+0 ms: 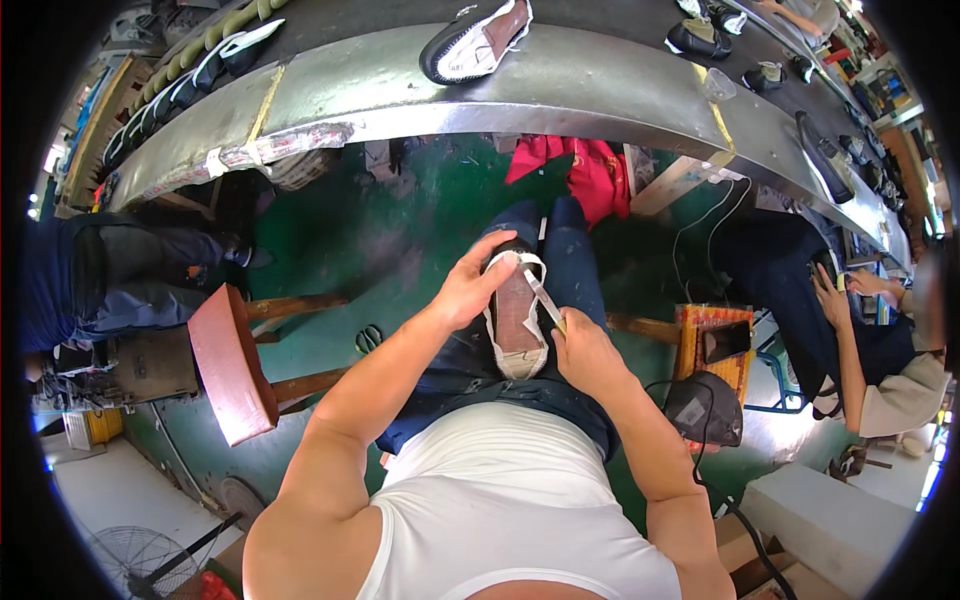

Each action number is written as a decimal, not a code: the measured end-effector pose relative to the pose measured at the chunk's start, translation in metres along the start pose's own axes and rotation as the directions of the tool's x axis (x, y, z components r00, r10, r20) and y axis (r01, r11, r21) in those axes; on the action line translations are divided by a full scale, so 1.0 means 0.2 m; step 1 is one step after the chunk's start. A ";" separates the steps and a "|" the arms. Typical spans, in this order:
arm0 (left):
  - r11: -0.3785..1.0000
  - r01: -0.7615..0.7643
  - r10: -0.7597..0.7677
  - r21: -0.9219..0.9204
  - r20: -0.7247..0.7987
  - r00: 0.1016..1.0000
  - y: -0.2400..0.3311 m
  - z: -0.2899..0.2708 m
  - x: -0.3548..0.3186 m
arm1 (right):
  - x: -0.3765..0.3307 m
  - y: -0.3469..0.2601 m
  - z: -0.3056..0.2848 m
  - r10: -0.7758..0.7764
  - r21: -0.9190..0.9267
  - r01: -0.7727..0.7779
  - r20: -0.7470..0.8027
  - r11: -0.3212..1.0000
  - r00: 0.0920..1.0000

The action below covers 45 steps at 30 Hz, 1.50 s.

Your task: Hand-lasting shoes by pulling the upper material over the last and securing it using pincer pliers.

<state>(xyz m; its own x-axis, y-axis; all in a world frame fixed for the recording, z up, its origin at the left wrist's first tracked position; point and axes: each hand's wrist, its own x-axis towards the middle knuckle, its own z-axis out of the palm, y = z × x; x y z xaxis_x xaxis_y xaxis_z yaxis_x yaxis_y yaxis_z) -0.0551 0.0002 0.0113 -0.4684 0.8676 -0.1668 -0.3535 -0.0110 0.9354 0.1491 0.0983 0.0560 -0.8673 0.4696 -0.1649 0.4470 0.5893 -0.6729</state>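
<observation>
On my lap lies a shoe upper on a last (517, 312), sole side up, with a brown insole and pale material folded round its edge. My left hand (474, 283) is closed round its far end, thumb pressed on the rim near the toe or heel; which end it is I cannot tell. My right hand (590, 352) grips a slim silver metal tool (542, 296). The tool's tip touches the shoe's far edge close to my left thumb. My right fingers lie mostly hidden behind the hand, so the tool's exact kind does not show.
A metal-edged conveyor bench (380, 85) runs across ahead, bearing a black-and-white shoe (478, 42) and several others. A reddish stool (232, 365) stands left. To the right are a phone-like black object (727, 342), a dark bag (703, 408) and a seated co-worker (850, 330).
</observation>
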 end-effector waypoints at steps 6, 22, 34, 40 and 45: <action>0.995 0.099 -0.098 -0.004 -0.150 0.984 0.01 0.04 0.01 | 0.05 -0.02 -0.18 0.079 0.193 -0.150 0.334 0.970 0.939; 0.801 0.144 -0.080 0.580 -0.135 0.988 0.02 0.07 -0.20 | 0.20 0.02 -0.15 0.151 0.251 -0.110 -0.150 0.962 0.977; 0.886 0.137 -0.121 0.442 -0.064 0.991 -0.10 0.11 -0.25 | 0.22 0.24 0.11 0.130 0.289 -0.087 -0.134 0.954 0.982; 0.873 0.487 -0.480 0.010 0.198 0.855 -0.02 0.16 -0.20 | 0.09 0.29 -0.04 0.288 0.376 -0.315 0.130 0.871 0.949; 0.912 0.227 -0.297 0.341 0.169 0.940 -0.27 0.20 -0.20 | -0.12 0.49 0.00 0.345 0.734 -0.266 0.046 0.625 0.938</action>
<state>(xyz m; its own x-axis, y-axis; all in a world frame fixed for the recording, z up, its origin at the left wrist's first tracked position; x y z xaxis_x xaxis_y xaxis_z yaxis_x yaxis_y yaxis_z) 0.0156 -0.0141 -0.0207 -0.1981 0.9026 -0.3822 -0.1527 0.3568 0.9216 0.2133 0.1455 -0.0063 -0.6691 0.6134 -0.4197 0.3489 -0.2393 -0.9061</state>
